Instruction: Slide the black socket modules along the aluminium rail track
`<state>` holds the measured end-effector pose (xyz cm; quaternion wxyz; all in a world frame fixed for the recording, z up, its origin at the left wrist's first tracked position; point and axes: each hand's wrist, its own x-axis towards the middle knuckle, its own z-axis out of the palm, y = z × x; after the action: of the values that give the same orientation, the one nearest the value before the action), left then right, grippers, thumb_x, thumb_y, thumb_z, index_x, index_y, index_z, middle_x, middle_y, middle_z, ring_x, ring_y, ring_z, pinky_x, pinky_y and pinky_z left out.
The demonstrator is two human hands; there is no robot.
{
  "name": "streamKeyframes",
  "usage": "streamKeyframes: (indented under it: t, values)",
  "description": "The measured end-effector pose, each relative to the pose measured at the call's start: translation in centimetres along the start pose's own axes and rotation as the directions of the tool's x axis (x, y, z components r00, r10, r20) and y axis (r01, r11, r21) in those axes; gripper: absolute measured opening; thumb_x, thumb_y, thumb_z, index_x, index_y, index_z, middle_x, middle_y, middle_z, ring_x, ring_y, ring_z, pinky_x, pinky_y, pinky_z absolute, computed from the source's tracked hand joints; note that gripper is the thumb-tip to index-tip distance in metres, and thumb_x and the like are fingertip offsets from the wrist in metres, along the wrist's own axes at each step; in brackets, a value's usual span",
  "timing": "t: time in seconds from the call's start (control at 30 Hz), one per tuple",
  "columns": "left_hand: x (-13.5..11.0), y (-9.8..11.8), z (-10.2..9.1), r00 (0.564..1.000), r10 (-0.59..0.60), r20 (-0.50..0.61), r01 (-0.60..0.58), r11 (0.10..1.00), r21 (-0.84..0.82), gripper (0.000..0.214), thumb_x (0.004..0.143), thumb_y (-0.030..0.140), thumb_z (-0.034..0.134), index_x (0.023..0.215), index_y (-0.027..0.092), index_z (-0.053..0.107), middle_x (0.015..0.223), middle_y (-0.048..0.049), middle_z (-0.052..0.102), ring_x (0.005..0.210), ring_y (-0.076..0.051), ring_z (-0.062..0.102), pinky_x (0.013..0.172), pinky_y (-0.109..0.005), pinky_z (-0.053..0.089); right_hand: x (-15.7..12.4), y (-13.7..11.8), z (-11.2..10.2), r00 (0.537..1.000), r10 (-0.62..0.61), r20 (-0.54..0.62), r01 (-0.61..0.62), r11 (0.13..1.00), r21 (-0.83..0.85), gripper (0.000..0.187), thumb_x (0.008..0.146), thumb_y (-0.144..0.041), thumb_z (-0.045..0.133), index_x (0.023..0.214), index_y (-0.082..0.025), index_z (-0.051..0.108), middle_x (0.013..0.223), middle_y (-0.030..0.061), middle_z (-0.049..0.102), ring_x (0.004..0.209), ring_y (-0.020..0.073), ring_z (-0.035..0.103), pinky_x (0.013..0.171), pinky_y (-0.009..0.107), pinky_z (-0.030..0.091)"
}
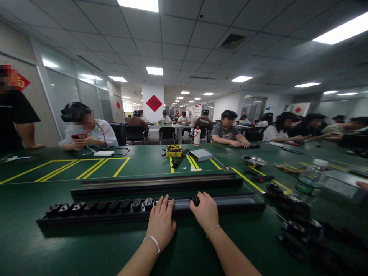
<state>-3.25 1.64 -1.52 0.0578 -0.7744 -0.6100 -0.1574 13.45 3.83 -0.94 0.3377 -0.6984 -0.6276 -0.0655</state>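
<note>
A long black rail (238, 204) lies across the green table before me. Its left part carries a row of black plug modules (125, 206) with metal prongs facing up. My left hand (161, 218) rests on the rail just right of the last module, fingers stretched forward and nothing visibly gripped. Further right, my right hand (204, 211) curls over the rail and pinches a small black plug module (196, 200), mostly covered by the fingers. Between the hands shows the pale grey channel of the rail. What lies under my left palm is hidden.
A second black rail (155, 184) lies just behind. Loose black plugs (293, 226) are heaped at right, blurred, near a clear bottle (310, 180). Beyond are a metal bowl (254, 161), a grey box (200, 155) and a yellow box with cables (174, 151). Several people sit around.
</note>
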Motion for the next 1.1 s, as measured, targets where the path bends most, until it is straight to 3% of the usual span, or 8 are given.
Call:
streamKeyframes:
  t: [0.77,1.1]
  values:
    - [0.07,-0.57,0.85,0.997,0.033,-0.074,-0.035,0.999,-0.012,0.062,0.069,0.021,0.042,0.130,0.024,0.036,0.141,-0.0006,0.032,0.130,-0.021,0.024,0.101,-0.038,0.024,0.11,-0.16,-0.23,0.999,0.015,0.034,-0.015,1.000,0.008,0.035,0.073,-0.031,0.048,0.097,-0.012,0.065,0.107,0.0104,0.063,0.110,0.0229,0.049,0.096,0.032,0.033]
    - [0.05,-0.56,0.84,0.999,0.025,-0.046,-0.025,1.000,-0.003,0.062,0.071,0.022,0.042,0.132,0.023,0.033,0.142,-0.0012,0.030,0.131,-0.021,0.022,0.103,-0.038,0.023,0.23,-0.10,-0.29,0.998,0.022,0.056,-0.023,1.000,0.018,0.037,0.074,-0.031,0.047,0.099,-0.011,0.064,0.108,0.0107,0.062,0.110,0.0227,0.049,0.096,0.030,0.033]
